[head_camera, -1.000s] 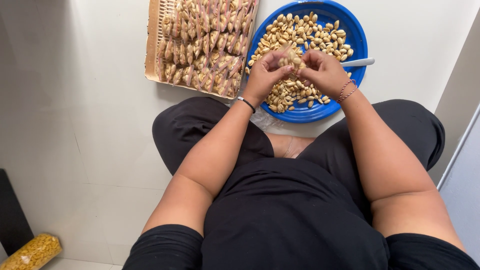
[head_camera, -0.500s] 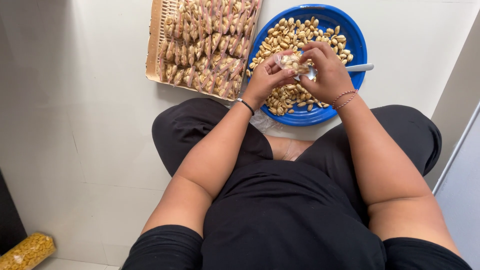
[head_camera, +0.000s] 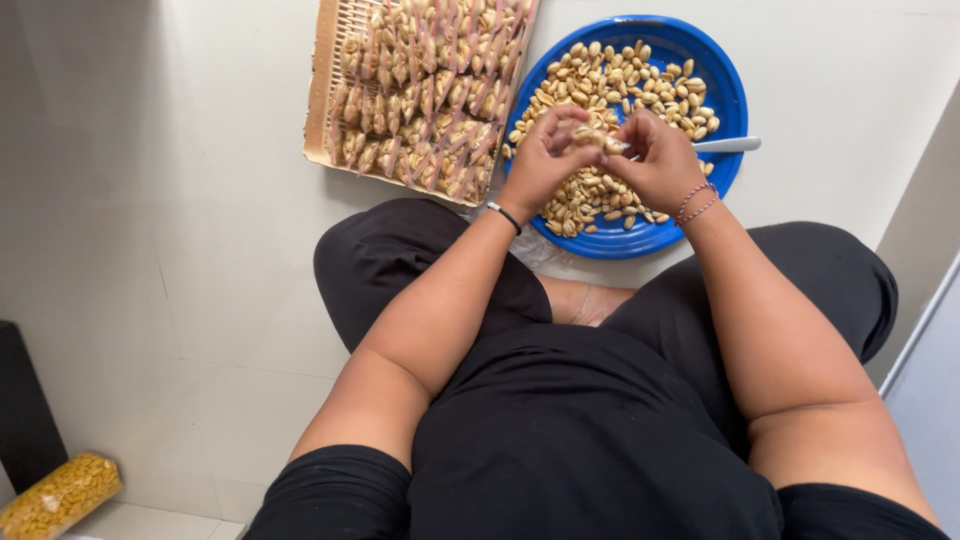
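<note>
I sit cross-legged on a pale floor. My left hand (head_camera: 540, 160) and my right hand (head_camera: 660, 160) meet over a blue plate (head_camera: 700, 70) of loose peanuts (head_camera: 610, 70). Both pinch a small clear packet of peanuts (head_camera: 592, 137) between the fingertips. A white spoon handle (head_camera: 730, 145) pokes out from under my right hand on the plate's right side. A woven tray (head_camera: 325, 110) to the left of the plate holds several rows of small filled peanut packets (head_camera: 430, 90).
A clear bag of yellow grains (head_camera: 60, 495) lies on the floor at the lower left beside a dark object (head_camera: 25, 420). A pale wall or door edge (head_camera: 925, 340) runs along the right. My black-clothed knees spread to both sides.
My right hand has come off the spoon and back to my left hand, both now closed together on the small packet above the plate. The camera has shifted slightly.
</note>
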